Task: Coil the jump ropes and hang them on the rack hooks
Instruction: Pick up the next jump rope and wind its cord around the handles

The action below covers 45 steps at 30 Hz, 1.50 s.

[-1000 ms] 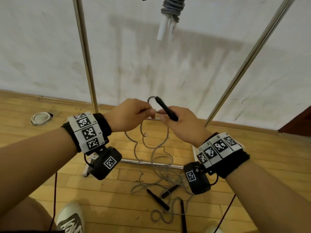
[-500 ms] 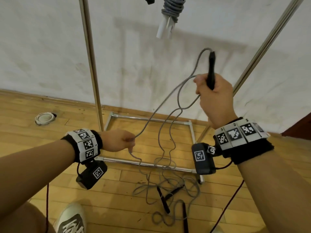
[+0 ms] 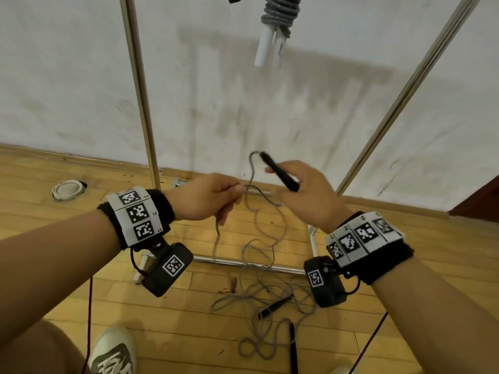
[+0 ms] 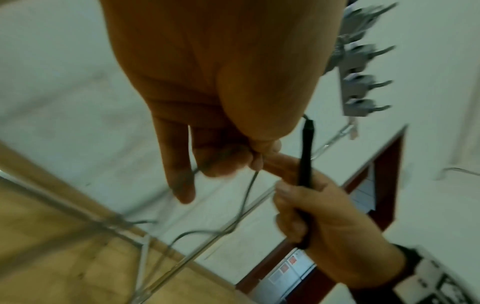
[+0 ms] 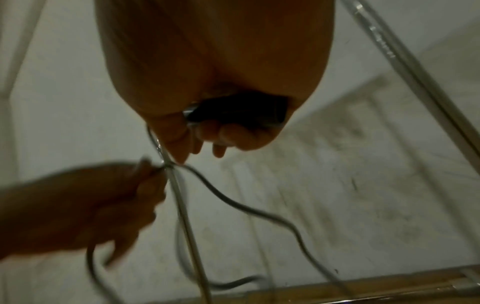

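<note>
done: one coiled rope (image 3: 279, 12) hangs on rack | now: right hand (image 3: 302, 195) grips black handle (image 3: 279, 172), left hand (image 3: 205, 197) pinches grey cord (image 3: 252, 188), first loop forming | left: tangled ropes (image 3: 266, 290) lie on floor

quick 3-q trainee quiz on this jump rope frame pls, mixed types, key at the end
1. True or false: the right hand grips a black handle.
2. The left hand pinches what? A) the grey cord B) a white handle C) the rack pole
3. Fill in: the coiled rope with white handles hangs at the top of the head view, while two more black handles lie on the ____ among loose cord.

Key: 1 true; 2 A; 3 floor
</note>
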Tool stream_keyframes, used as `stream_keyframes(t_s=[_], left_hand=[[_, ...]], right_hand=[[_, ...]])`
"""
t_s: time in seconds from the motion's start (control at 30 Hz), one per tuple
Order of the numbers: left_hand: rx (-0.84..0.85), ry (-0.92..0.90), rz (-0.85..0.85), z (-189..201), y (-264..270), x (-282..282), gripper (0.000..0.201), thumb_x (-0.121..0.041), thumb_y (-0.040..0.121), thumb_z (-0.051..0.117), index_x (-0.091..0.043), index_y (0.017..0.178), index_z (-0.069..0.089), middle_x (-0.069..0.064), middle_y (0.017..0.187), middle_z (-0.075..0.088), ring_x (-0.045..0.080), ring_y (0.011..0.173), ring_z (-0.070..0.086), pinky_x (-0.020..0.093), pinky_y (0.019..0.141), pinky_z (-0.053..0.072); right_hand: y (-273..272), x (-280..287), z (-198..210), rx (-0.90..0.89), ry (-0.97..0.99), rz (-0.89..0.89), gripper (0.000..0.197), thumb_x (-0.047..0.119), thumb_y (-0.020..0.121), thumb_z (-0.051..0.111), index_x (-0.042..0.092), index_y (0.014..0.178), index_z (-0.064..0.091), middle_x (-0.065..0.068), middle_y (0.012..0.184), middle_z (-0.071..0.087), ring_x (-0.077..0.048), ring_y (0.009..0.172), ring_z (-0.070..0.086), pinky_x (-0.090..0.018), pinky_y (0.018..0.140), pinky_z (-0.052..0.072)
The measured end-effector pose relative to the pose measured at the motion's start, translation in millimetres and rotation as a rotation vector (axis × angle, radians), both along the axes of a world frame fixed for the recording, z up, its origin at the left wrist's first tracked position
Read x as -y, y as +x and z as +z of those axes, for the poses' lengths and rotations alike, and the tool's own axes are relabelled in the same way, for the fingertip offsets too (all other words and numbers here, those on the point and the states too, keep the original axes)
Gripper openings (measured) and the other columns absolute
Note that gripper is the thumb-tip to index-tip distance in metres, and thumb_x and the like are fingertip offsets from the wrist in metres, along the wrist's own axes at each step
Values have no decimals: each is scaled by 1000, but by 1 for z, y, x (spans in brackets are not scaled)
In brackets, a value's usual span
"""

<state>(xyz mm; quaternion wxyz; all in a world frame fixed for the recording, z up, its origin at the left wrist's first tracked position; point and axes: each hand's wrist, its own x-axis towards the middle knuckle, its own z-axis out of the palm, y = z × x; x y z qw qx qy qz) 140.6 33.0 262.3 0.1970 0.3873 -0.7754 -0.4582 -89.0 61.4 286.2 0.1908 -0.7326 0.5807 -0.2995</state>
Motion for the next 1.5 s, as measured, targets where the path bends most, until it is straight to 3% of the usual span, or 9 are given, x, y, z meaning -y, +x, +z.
stream_keyframes(t_s=[0.1,0.23,0.43,0.57,0.7,0.87,0.97,1.33,1.5], left_hand=[[22,-123,82,15,-7,-1,37,-37,105,43,-18,80,63,-10,51,49,10,46,52,26,49,53],[38,-226,98,14,3,0,38,-48,99,46,-24,76,66,-4,55,52,12,49,53,23,49,47],[380,-231,-3,-32,44,19,31,-45,99,51,-22,81,60,-7,74,65,-4,64,58,18,59,42],[573,-180,6,-68,67,27,33,-46,98,54,-17,85,61,-14,81,61,-6,72,56,21,64,38],[467,-96,10,-83,69,26,32,-46,97,56,-16,96,66,-14,98,69,0,92,62,31,86,49],[497,-72,-40,-92,70,25,26,-24,85,74,-20,86,48,-4,87,60,16,83,59,39,78,51],[483,-114,1,-96,70,29,28,-8,84,68,-24,80,46,-4,83,56,11,72,53,27,68,45],[416,-153,109,-65,48,32,20,-41,89,70,-24,83,62,-17,79,66,-2,71,59,18,63,40],[274,-185,150,-28,27,21,31,-57,77,74,-29,85,68,-6,77,66,6,66,60,22,63,47]], right_hand=[[13,-8,-4,-6,67,101,20,31,91,65,26,110,68,12,86,65,0,73,57,-21,66,41],[22,-11,1,100,75,96,16,29,94,61,19,86,70,5,70,67,-5,58,55,-30,64,44],[25,0,10,251,10,1,18,23,95,59,26,78,63,18,66,67,6,53,54,-8,55,39],[10,14,26,424,-144,-168,22,18,92,55,29,74,62,13,72,66,2,60,55,-20,64,42],[-3,21,29,453,-179,-249,18,24,95,56,30,80,63,17,62,62,-5,52,50,-25,55,43],[-27,28,38,523,-258,-395,14,31,93,56,29,81,62,10,69,63,-14,61,54,-36,66,45],[-42,32,38,525,-274,-441,12,30,93,56,27,84,64,9,69,63,-13,61,54,-34,64,45],[-33,13,-5,342,51,-271,18,44,94,56,27,97,62,6,68,50,-9,56,45,-33,57,39],[-7,-11,-18,451,307,-51,12,21,100,53,14,102,63,1,72,68,-14,65,61,-25,63,50]])
